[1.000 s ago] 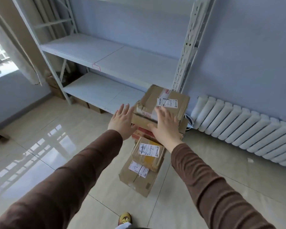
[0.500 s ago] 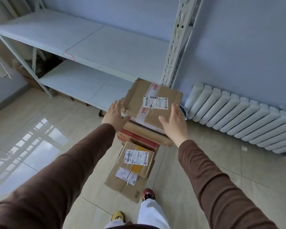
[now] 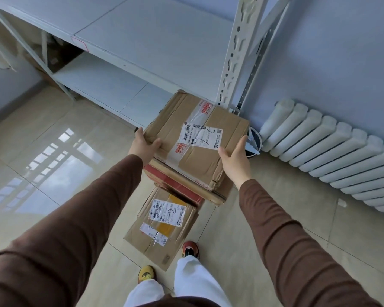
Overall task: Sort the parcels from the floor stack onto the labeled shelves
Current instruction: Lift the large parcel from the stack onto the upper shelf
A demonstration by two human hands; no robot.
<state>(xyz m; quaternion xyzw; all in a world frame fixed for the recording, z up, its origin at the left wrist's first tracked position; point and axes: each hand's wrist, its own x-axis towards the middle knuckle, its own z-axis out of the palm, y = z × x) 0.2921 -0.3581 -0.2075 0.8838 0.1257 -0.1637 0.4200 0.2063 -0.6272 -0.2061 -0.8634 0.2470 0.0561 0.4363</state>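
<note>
A brown cardboard parcel (image 3: 186, 134) with a white shipping label and clear tape is on top of the floor stack. My left hand (image 3: 143, 146) grips its left edge and my right hand (image 3: 235, 158) grips its right front corner. Under it lie a red-edged box (image 3: 177, 185) and a flat brown box (image 3: 217, 193). Lower down sit a smaller labelled parcel (image 3: 166, 216) and a larger box (image 3: 149, 244) on the floor. The white metal shelving (image 3: 142, 38) stands behind, with a lower shelf (image 3: 102, 83) and a small label (image 3: 80, 43) on the upper shelf's edge.
A white upright post (image 3: 237, 52) of the shelving rises just behind the parcel. A white radiator (image 3: 333, 149) runs along the blue wall at the right. A round dark object (image 3: 254, 142) sits by the post's foot. Cardboard boxes (image 3: 56, 60) lie under the shelf at left. My feet stand by the stack.
My hands moved from on top of the parcel to its two sides and closed on it. The view has tilted down and come closer to the stack.
</note>
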